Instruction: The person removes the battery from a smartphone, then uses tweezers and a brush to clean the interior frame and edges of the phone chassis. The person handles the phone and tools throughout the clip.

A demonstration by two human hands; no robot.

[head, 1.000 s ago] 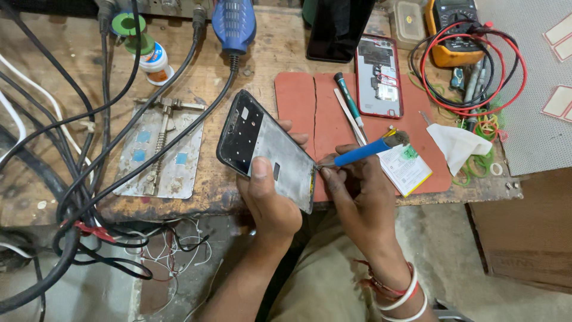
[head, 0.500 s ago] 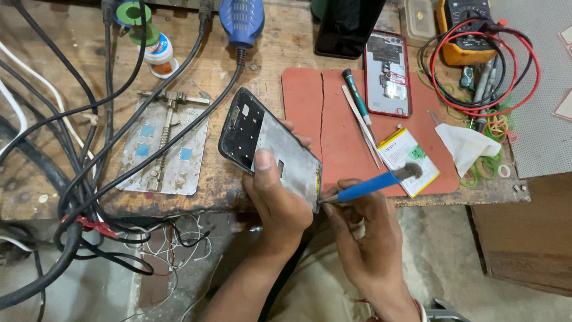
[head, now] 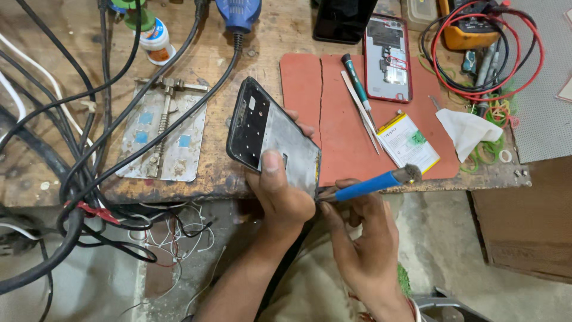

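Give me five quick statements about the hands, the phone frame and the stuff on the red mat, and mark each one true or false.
1. The left hand holds the phone frame tilted above the bench edge. True.
2. The right hand holds a red-handled screwdriver. False: it holds a blue-handled tool, its tip at the frame's lower corner.
3. A screwdriver with a dark green handle lies on the red mat. True.
4. The yellow and white battery sits inside the frame. False: it lies on the mat, apart from the frame.
5. An opened phone with a red rim lies at the mat's far edge. True.
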